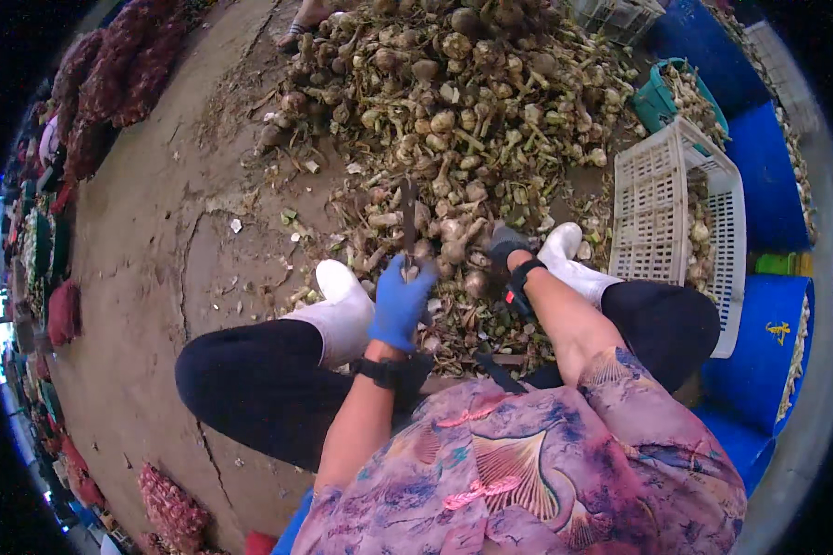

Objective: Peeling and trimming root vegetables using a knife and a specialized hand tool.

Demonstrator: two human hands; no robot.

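My left hand [399,302], in a blue glove, is closed around the lower end of a knife with a long dark blade [408,215]. The blade points away from me, over the near edge of a big heap of garlic bulbs [451,125] with stems. My right hand [508,243], in a dark grey glove, is at the heap's near edge, beside my right boot [561,243]. Its fingers are partly hidden, and whether they hold a bulb is unclear. Cut stems and leaf scraps [489,333] lie between my legs, below both hands.
A white plastic crate [649,208] with garlic lies tipped at my right. Behind it stand a teal tub [652,104] of garlic and blue containers [767,180]. Red mesh sacks [128,69] are piled far left; another sack [170,506] lies near left. Another person's foot [295,35] shows beyond the heap.
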